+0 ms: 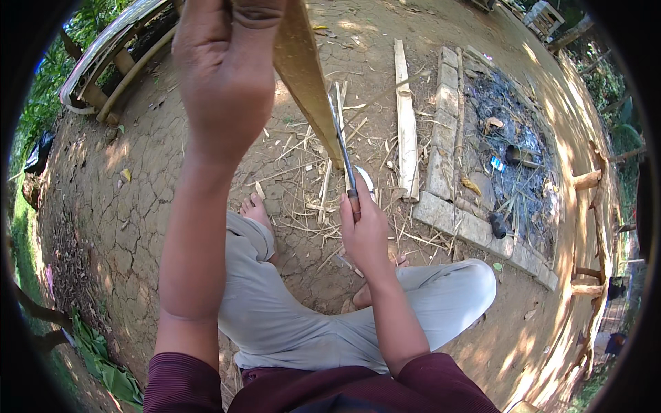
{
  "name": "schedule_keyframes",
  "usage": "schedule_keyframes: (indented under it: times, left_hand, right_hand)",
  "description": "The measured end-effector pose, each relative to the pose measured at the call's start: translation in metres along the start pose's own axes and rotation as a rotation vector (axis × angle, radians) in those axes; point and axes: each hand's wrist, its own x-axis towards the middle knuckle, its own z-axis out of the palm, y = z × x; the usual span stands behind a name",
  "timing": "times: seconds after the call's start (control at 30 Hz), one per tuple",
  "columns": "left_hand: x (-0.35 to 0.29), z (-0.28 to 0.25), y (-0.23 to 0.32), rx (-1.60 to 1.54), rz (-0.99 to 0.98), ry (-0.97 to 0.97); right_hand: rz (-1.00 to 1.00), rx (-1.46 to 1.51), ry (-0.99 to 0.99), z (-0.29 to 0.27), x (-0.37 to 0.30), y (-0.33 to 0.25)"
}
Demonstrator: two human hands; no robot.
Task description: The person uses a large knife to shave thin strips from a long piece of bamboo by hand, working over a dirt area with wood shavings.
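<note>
My left hand point(224, 76) is raised high at the top of the view, closed on the upper part of a long flat wooden strip point(303, 69). The strip slants down toward my right hand, its lower end near the ground. My right hand point(366, 230) grips the dark handle of a long knife point(354, 203). Its narrow blade points up and away, lying along the strip's right edge; whether it cuts in cannot be told. Behind the right hand, a white curved object point(366, 180) is partly hidden. Thin split sticks and shavings point(323, 193) lie about my feet.
A long pale split piece of wood point(406, 131) lies right of the shavings. Beyond it, a brick border point(444, 155) edges a fire pit with ash point(513, 124), a blue packet point(497, 164) and a tin. A low bench point(117, 65) stands far left; a pole railing point(589, 182) runs right.
</note>
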Motion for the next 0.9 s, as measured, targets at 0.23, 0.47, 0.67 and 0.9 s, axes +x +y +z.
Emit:
schedule_keyframes:
  times: [0.23,0.47,0.67,0.9]
  left_hand:
    - [-0.003,0.002,-0.006,-0.101,-0.075,0.104]
    - [-0.003,0.000,-0.008,-0.138,-0.142,0.202]
    - [0.002,0.005,-0.005,-0.150,-0.139,0.159]
    - [0.003,0.000,-0.006,-0.255,-0.230,0.055]
  right_hand:
    - [0.249,0.214,-0.080,0.006,-0.001,0.016]
    - [-0.078,0.120,0.057,0.000,-0.014,-0.012]
    - [0.501,-0.138,-0.201,0.061,-0.018,0.134]
    - [0.628,-0.018,-0.169,0.086,-0.050,0.162]
